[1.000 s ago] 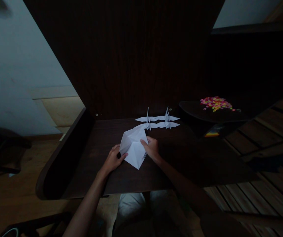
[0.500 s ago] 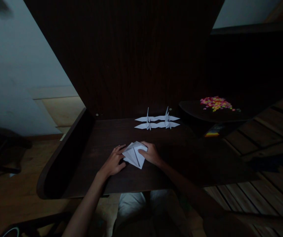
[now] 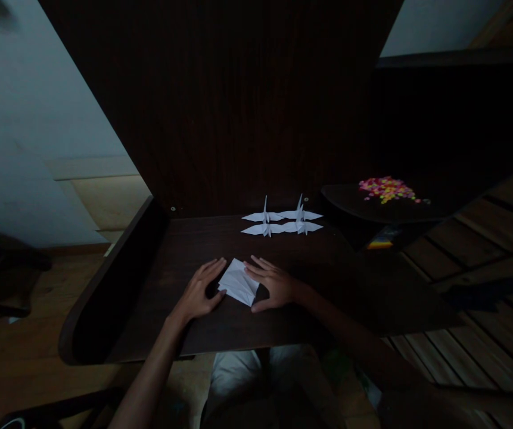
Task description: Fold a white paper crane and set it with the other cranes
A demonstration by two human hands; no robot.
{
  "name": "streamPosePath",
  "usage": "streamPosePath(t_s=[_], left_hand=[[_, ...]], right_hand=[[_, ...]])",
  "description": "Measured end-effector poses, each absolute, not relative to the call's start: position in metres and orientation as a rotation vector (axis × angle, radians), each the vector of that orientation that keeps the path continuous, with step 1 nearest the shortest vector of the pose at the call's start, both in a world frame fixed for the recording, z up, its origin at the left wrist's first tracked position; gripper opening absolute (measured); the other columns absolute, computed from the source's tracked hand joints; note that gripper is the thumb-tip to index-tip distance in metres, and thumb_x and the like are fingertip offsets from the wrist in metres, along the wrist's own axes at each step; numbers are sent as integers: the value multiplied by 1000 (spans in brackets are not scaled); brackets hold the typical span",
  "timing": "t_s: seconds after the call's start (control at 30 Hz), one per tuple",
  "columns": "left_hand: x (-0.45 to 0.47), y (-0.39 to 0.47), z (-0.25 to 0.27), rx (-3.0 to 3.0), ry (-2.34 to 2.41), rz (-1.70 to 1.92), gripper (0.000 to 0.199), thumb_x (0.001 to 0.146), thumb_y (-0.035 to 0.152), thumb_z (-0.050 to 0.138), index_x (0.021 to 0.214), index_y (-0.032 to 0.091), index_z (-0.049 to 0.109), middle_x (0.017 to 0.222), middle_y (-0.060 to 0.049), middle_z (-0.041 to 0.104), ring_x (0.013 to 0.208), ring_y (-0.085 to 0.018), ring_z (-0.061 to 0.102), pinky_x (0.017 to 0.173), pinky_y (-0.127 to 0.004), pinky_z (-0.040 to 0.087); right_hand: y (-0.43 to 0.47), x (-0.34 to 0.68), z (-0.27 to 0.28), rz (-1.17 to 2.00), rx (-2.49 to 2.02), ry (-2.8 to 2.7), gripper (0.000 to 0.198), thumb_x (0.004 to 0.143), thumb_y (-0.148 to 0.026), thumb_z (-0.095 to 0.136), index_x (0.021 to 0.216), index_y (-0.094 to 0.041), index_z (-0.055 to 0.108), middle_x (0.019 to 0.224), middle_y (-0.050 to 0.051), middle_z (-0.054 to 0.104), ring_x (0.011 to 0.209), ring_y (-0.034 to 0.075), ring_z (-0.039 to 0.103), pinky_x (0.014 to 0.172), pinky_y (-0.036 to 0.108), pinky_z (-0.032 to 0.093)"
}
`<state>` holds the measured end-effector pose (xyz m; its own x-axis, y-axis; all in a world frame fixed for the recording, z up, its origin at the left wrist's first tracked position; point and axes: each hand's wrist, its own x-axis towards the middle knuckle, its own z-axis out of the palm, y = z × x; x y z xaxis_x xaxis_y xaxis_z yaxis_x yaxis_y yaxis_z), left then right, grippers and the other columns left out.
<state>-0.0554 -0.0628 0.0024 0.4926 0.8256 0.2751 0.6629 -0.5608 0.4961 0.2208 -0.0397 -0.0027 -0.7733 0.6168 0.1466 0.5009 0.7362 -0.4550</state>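
A folded sheet of white paper [image 3: 239, 282], roughly diamond-shaped, lies on the dark wooden desk [image 3: 162, 322] between my hands. My left hand [image 3: 200, 290] rests at the paper's left side, fingers stretched out, with the thumb at its lower left edge. From the right, my right hand [image 3: 274, 284] lies with spread fingers, the fingertips over the paper's upper right part and the thumb near its lower corner. Behind them, several white paper cranes [image 3: 299, 225] stand in two rows, their wings spread sideways.
A rounded dark shelf [image 3: 341, 199] on the right bears a pile of small bright pink and yellow pieces [image 3: 388, 189]. The desk has a raised left side wall [image 3: 104, 286] and a tall dark back panel [image 3: 229, 107]. Wooden slats [image 3: 484, 238] lie at the right.
The paper's loose flap now lies flatter, and its outline is smaller. My right hand has gone from gripping the paper's right edge to lying spread over it. The left thumb has moved to the paper's edge.
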Motion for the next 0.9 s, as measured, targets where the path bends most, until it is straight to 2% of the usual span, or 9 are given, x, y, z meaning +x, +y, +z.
streamPosePath(t_s=[0.07,0.17,0.23,0.4,0.53,0.6,0.67,0.77,0.9], left_hand=[[-57,-68,4,2472,1146,591,67,80,29,63,142,28,39,149,-7,38,138,-32,30,109,-54,30],[-58,-75,2,2534,1113,497,59,81,32,64,137,29,47,146,-7,42,139,-33,28,109,-59,27],[-58,-79,0,2550,1130,470,54,83,36,62,135,28,49,145,-7,43,139,-33,28,109,-60,26],[-50,-83,4,2552,1144,527,43,85,42,60,126,28,59,138,-8,52,135,-32,36,107,-60,31],[-36,-74,11,2491,1267,680,28,90,33,54,110,23,70,109,-9,71,115,-28,56,98,-49,45],[-29,-67,11,2473,1266,744,30,92,28,50,116,22,66,111,-8,70,111,-25,59,99,-45,46],[-24,-59,7,2501,1230,752,38,93,23,44,128,19,57,128,-10,60,120,-23,54,105,-43,42],[-21,-53,-3,2596,1206,597,44,94,22,39,137,11,45,138,-16,50,131,-25,44,109,-45,36],[-23,-56,-13,2665,1232,492,47,97,28,36,141,12,37,145,-17,40,139,-26,31,112,-50,27]], right_hand=[[-41,222,-2,550,-863,-2684,96,72,-61,66,146,-11,30,152,16,24,144,33,10,117,51,14],[-42,220,-3,538,-900,-2668,71,89,-51,49,145,-12,31,152,15,27,144,30,10,116,51,17],[-42,216,-4,513,-938,-2628,58,94,-44,43,142,-12,38,149,13,33,144,29,13,115,52,19],[-43,198,-4,395,-1041,-2625,61,89,-41,53,137,-5,45,145,21,39,143,33,14,115,53,21],[-40,181,-6,385,-1105,-2707,54,89,-26,48,136,1,44,146,25,35,142,32,21,116,48,23],[-38,176,-8,395,-1077,-2755,53,88,-20,45,137,1,42,147,24,32,142,30,22,116,46,23],[-38,173,-9,396,-1032,-2782,56,88,-19,44,140,0,37,149,23,29,142,29,20,116,44,22],[-44,174,-10,408,-1031,-2739,63,92,-32,44,144,0,28,152,23,23,144,28,16,117,44,20],[-58,179,-11,399,-1103,-2660,74,93,-50,40,147,-2,23,153,21,18,144,29,13,118,47,15]])
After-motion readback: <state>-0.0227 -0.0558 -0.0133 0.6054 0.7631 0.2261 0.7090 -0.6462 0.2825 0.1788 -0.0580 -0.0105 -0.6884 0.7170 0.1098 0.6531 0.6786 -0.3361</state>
